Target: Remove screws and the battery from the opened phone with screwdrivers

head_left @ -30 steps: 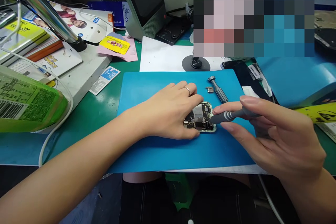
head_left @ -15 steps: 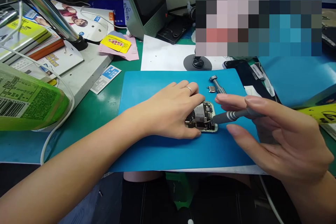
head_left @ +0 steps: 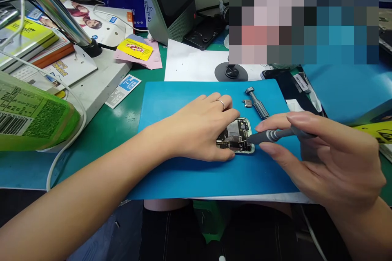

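Screwdriver pinched at the right end of an opened smartphone

The right hand [head_left: 339,157] has its thumb and fingers closed round a grey screwdriver [head_left: 268,135], one finger lying over its rear end. The left hand [head_left: 205,128], a ring [head_left: 220,105] on one finger, grips the opened smartphone [head_left: 237,135] across its width, thumb along the near edge and forefinger at the far edge, palm over the left part. The screwdriver slants leftward, its tip over the bared circuit board near the right end; whether it touches is too small to tell.

The phone lies flat on a blue mat [head_left: 214,179], right of its middle. Blue surface stretches from its near edge to the mat's front edge; on the far side, a grey tool [head_left: 260,108] with a wide cap lies aslant near the right fingertips, a small metal part [head_left: 248,103] just beside it. The left wrist fills the left side, the right fingers the right.

The long axis seems to run left to right, rounded end toward the right hand, other end hidden under the left. White paper [head_left: 192,63] lies beyond the mat
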`<state>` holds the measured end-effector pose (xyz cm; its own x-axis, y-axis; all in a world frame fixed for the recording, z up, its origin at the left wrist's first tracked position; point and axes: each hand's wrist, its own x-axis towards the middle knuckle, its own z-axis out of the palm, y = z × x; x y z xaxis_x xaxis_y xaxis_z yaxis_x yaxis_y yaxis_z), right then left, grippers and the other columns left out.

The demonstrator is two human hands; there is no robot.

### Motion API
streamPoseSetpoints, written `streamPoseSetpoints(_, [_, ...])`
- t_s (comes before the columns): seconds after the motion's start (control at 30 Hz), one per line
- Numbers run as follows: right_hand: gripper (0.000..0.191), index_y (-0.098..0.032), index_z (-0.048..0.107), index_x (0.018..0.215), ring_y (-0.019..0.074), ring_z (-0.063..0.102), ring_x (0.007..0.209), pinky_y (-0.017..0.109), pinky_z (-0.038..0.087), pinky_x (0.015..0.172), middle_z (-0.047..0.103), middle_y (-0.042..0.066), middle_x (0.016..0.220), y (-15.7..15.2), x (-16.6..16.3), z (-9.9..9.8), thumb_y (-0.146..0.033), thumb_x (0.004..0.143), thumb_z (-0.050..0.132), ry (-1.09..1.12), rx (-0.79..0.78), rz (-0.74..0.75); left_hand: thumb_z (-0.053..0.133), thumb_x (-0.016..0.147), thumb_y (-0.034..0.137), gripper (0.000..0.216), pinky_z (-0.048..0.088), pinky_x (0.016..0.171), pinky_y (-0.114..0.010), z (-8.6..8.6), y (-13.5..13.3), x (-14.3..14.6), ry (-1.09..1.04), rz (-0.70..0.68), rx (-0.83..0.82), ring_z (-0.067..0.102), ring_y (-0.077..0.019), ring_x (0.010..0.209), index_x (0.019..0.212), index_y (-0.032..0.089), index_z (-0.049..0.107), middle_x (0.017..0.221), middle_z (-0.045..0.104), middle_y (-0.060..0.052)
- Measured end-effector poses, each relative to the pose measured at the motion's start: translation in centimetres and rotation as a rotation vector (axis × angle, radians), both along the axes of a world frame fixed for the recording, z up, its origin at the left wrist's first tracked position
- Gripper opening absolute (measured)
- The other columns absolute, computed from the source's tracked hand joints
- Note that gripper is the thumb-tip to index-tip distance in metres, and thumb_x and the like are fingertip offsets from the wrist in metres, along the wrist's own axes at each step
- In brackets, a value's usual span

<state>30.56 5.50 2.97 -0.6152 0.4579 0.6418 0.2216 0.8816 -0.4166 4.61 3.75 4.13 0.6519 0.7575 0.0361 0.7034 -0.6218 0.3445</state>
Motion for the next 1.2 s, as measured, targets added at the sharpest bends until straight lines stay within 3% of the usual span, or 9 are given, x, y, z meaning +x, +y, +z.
streamPoseSetpoints(0.07, [0.097, -0.038, 0.054, 0.161, 0.0238, 0.081, 0.099, 0.042, 0.074, 0.094, 0.079, 0.004, 0.132, 0.03, 0.08, -0.04, -0.004, 0.078, 0.088, 0.01, -0.021, 0.033, 0.074, 0.094, 0.054, 0.053, 0.049, 0.095, -0.048, 0.02, -0.02, 0.0, -0.002, 0.001, -0.005, 0.06, -0.0337, 0.11, 0.127, 0.013, 0.067, 0.125, 0.063, -0.016])
streamPoseSetpoints(0.2, [0.098, -0.032, 0.05, 0.165, 0.0276, 0.076, 0.127, 0.045, 0.067, 0.113, 0.072, 0.005, 0.148, -0.3, 0.22, -0.15, 0.003, 0.079, 0.081, 0.008, -0.071, 0.043, 0.075, 0.093, 0.053, 0.054, 0.049, 0.096, -0.048, 0.07, 0.05, 0.1, 0.0, 0.003, -0.01, 0.06, -0.0338, 0.111, 0.129, 0.013, 0.068, 0.125, 0.062, -0.015])
streamPoseSetpoints(0.37, [0.097, -0.039, 0.054, 0.162, 0.0263, 0.081, 0.107, 0.048, 0.072, 0.102, 0.079, 0.003, 0.135, -0.08, 0.42, -0.25, 0.001, 0.078, 0.084, 0.002, -0.025, 0.026, 0.074, 0.093, 0.053, 0.052, 0.049, 0.095, -0.048, 0.16, 0.13, 0.16, 0.005, 0.001, -0.014, 0.06, -0.0341, 0.111, 0.126, 0.013, 0.069, 0.124, 0.062, -0.015])
streamPoseSetpoints(0.53, [0.099, -0.036, 0.05, 0.165, 0.0284, 0.075, 0.129, 0.047, 0.066, 0.115, 0.071, 0.003, 0.149, -0.29, 0.52, -0.37, 0.002, 0.079, 0.081, 0.004, -0.064, 0.021, 0.075, 0.093, 0.052, 0.053, 0.049, 0.096, -0.048, 0.13, -0.05, -0.01, 0.001, 0.004, -0.011, 0.06, -0.0341, 0.111, 0.128, 0.012, 0.068, 0.126, 0.062, -0.017])
streamPoseSetpoints(0.67, [0.095, -0.033, 0.049, 0.165, 0.0248, 0.078, 0.121, 0.045, 0.065, 0.115, 0.075, 0.003, 0.14, -0.44, 0.57, -0.49, 0.004, 0.082, 0.078, -0.014, -0.064, 0.023, 0.075, 0.093, 0.052, 0.052, 0.048, 0.096, -0.048, 0.16, -0.09, 0.03, 0.009, 0.003, -0.016, 0.06, -0.0341, 0.111, 0.126, 0.012, 0.068, 0.126, 0.063, -0.017])
streamPoseSetpoints(0.77, [0.096, -0.034, 0.049, 0.166, 0.0238, 0.077, 0.119, 0.045, 0.067, 0.11, 0.072, 0.003, 0.146, -0.16, 0.72, -0.53, 0.0, 0.082, 0.081, -0.018, 0.002, 0.029, 0.075, 0.094, 0.053, 0.052, 0.048, 0.095, -0.047, 0.18, 0.01, 0.12, 0.003, -0.002, -0.014, 0.06, -0.0335, 0.11, 0.126, 0.013, 0.068, 0.126, 0.063, -0.016])
streamPoseSetpoints(0.97, [0.099, -0.034, 0.047, 0.167, 0.0295, 0.075, 0.127, 0.052, 0.066, 0.113, 0.071, 0.004, 0.146, -0.14, 0.72, -0.56, 0.001, 0.081, 0.081, -0.024, -0.028, 0.017, 0.075, 0.094, 0.053, 0.054, 0.048, 0.095, -0.047, 0.03, 0.09, 0.08, -0.005, 0.0, -0.001, 0.059, -0.0328, 0.109, 0.128, 0.012, 0.068, 0.125, 0.062, -0.016])
streamPoseSetpoints(1.07, [0.1, -0.032, 0.046, 0.167, 0.0242, 0.078, 0.119, 0.045, 0.065, 0.116, 0.07, 0.003, 0.149, -0.14, 0.51, -0.65, 0.003, 0.08, 0.08, -0.02, -0.01, 0.043, 0.075, 0.094, 0.053, 0.053, 0.048, 0.095, -0.047, -0.04, 0.03, 0.04, -0.003, -0.004, 0.002, 0.059, -0.0323, 0.108, 0.127, 0.012, 0.068, 0.126, 0.062, -0.016])
streamPoseSetpoints(1.2, [0.101, -0.03, 0.046, 0.167, 0.0237, 0.073, 0.13, 0.04, 0.064, 0.118, 0.068, 0.003, 0.149, -0.1, 0.24, -0.59, 0.004, 0.079, 0.081, -0.015, -0.008, 0.04, 0.076, 0.093, 0.054, 0.054, 0.048, 0.095, -0.047, -0.03, -0.04, 0.03, -0.004, -0.005, 0.001, 0.059, -0.0329, 0.109, 0.127, 0.013, 0.068, 0.125, 0.062, -0.015])
